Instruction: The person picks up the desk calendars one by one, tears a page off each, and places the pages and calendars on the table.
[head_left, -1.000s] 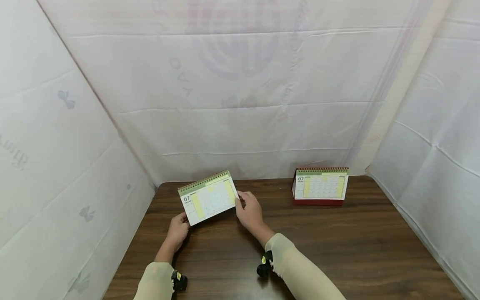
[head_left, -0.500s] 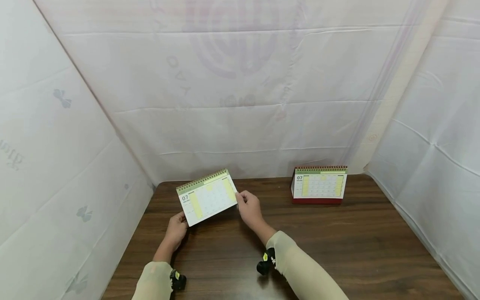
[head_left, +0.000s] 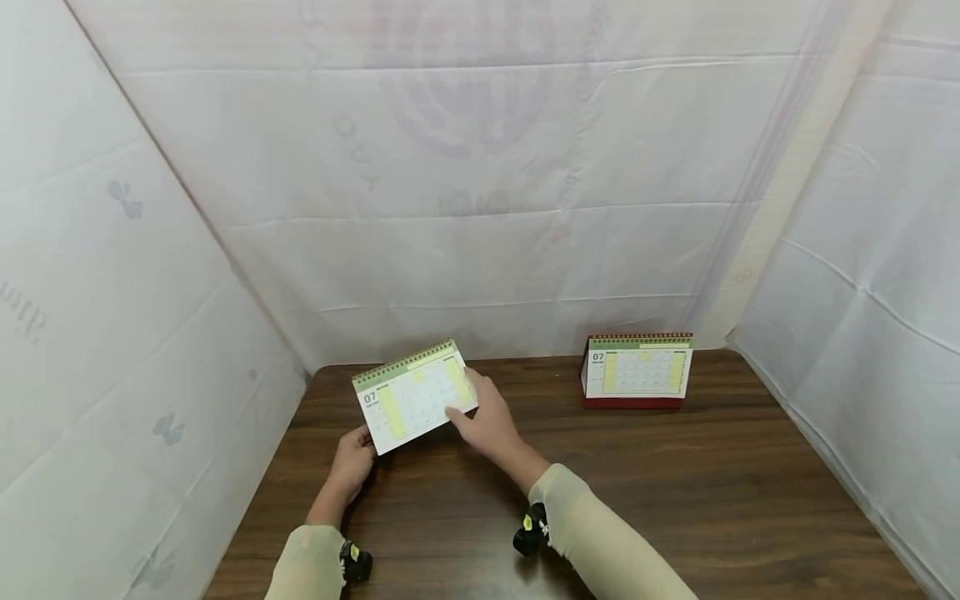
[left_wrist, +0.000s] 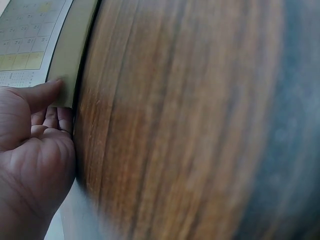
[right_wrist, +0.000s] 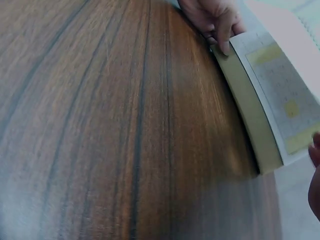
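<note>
A spiral-bound desk calendar with a green band and "07" on its page stands tilted at the left of the table. My left hand grips its lower left corner; in the left wrist view the thumb presses on the olive base strip, fingers behind it. At the right edge, my right hand holds the page, thumb over its lower front. In the right wrist view a pale sheet rises off a gridded page beneath it; only part of my right hand shows there.
A second desk calendar, with a red base, stands at the back right of the brown wooden table. White sheeting walls the back and sides. Each wrist bears a small black device.
My right hand has moved left along the calendar's right edge, its thumb now further in over the page's lower part. The left hand and both calendars stay in place.
</note>
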